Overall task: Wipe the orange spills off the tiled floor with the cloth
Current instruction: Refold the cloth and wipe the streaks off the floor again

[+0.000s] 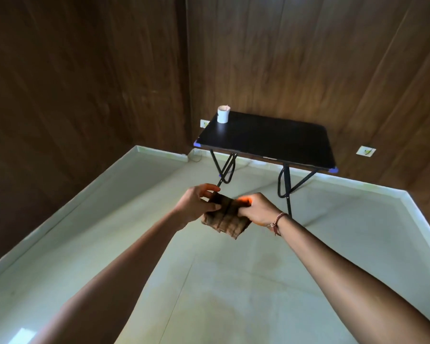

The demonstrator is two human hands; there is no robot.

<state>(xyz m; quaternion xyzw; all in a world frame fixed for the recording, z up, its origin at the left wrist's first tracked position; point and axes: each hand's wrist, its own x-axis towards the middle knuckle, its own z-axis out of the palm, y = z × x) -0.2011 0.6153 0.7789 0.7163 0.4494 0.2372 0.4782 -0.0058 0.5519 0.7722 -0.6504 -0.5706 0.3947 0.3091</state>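
Both arms reach forward to the centre of the frame.
- The left hand (198, 204) and right hand (256, 209) hold a folded brown cloth (226, 222) between them, raised clear of the tiled floor (124, 234).
- Left hand: thumb and fingers pinch the cloth's left edge.
- Right hand: fingers curl over its right edge. The fingertips show an orange tint, source not clear.
- A thread bracelet (278, 220) sits on the right wrist.
- The cloth's lower part hangs below both hands.
- Floor: pale tiles, with a faint orange-brown patch (266, 263) at lower centre, below the cloth.
- Above centre, a black folding table (278, 142) stands against the wood-panelled wall (85, 83).
- A white cup (223, 114) stands on the table's far left corner.
- A wall socket (365, 151) is to the right of the table.
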